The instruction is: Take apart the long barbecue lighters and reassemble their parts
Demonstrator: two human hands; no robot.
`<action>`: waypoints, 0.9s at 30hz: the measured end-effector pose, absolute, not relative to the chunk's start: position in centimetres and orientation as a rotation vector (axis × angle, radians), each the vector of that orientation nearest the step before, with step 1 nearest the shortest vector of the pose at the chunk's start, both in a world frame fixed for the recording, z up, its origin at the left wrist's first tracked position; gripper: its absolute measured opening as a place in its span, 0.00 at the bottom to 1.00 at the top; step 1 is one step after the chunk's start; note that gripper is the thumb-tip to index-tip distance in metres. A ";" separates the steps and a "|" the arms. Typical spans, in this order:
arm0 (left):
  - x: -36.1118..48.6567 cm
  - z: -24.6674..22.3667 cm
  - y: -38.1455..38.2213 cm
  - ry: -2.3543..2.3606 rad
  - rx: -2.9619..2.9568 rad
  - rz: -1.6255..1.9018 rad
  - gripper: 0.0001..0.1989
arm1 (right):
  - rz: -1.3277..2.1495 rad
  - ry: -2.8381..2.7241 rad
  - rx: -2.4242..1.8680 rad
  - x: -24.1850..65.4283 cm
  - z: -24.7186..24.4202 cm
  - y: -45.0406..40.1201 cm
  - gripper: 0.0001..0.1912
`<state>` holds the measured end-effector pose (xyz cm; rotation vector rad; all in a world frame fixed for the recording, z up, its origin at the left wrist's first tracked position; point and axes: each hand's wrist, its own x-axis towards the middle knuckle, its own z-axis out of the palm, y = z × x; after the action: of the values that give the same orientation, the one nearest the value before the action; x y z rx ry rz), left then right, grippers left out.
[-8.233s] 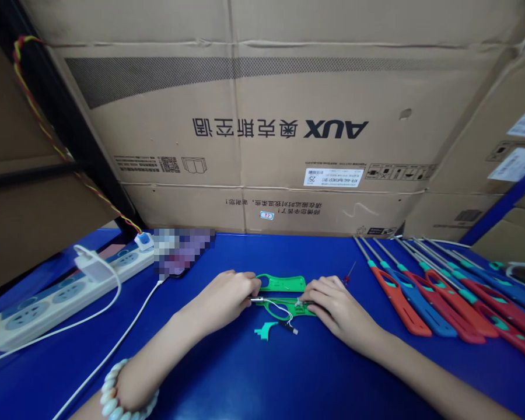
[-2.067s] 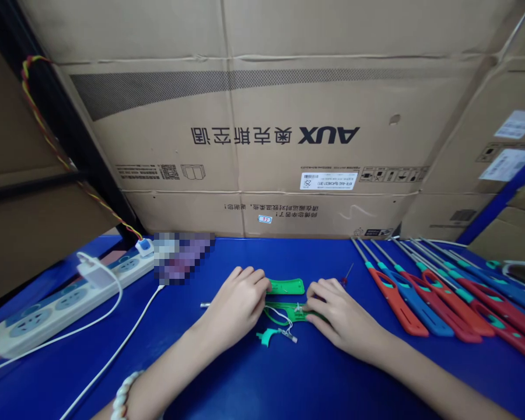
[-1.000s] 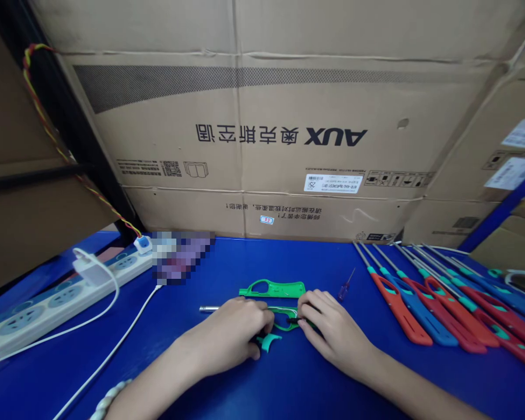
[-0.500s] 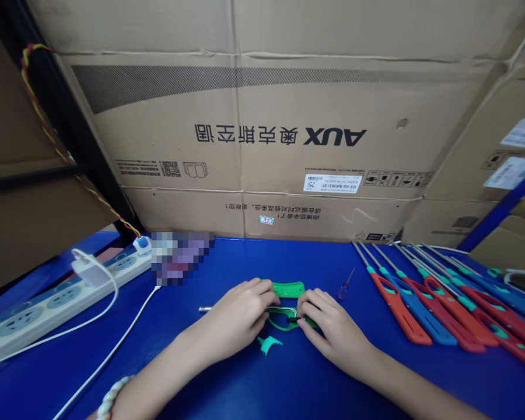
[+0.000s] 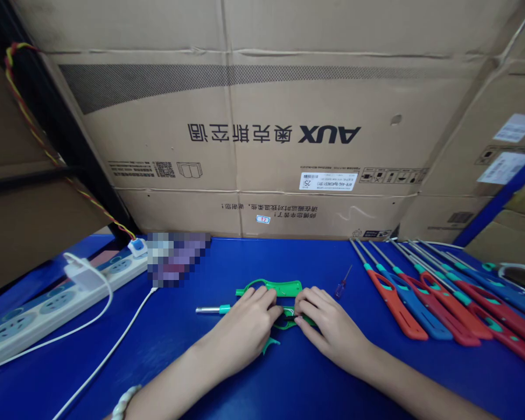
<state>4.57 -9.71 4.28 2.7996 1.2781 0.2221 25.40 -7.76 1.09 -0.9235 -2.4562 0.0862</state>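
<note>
A long-nosed lighter [image 5: 283, 326] lies opened on the blue table, with its green lower shell, white wire and a black part showing. Its metal tube [image 5: 205, 310] points left out of a teal collar. My left hand [image 5: 245, 324] is closed round the front of the lighter's body, covering much of it. At the handle end, the fingers of my right hand [image 5: 335, 326] pinch the lighter beside the black part. The loose green shell half [image 5: 285, 289] rests just beyond both hands. A curved teal piece [image 5: 271, 344] sits by my left hand, partly hidden.
A small screwdriver [image 5: 341, 287] lies right of the hands. Several red, orange and blue lighters [image 5: 396, 306] are lined up at the right. A power strip [image 5: 55, 303] with white cables lies left. A cardboard sheet [image 5: 266, 87] stands behind the table.
My left hand has shifted toward me and now partly covers the teal piece. More of the loose shell half and the teal collar shows. My right hand stays at the handle end.
</note>
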 end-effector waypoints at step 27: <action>3.8 5.4 -10.2 1.113 2.688 0.224 0.22 | 0.287 -2.569 -0.822 26.1 2.9 -7.9 0.07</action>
<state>3.79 -10.19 5.43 2.6876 1.1132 0.2237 26.14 -7.94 2.94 -0.8216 -2.5694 0.2869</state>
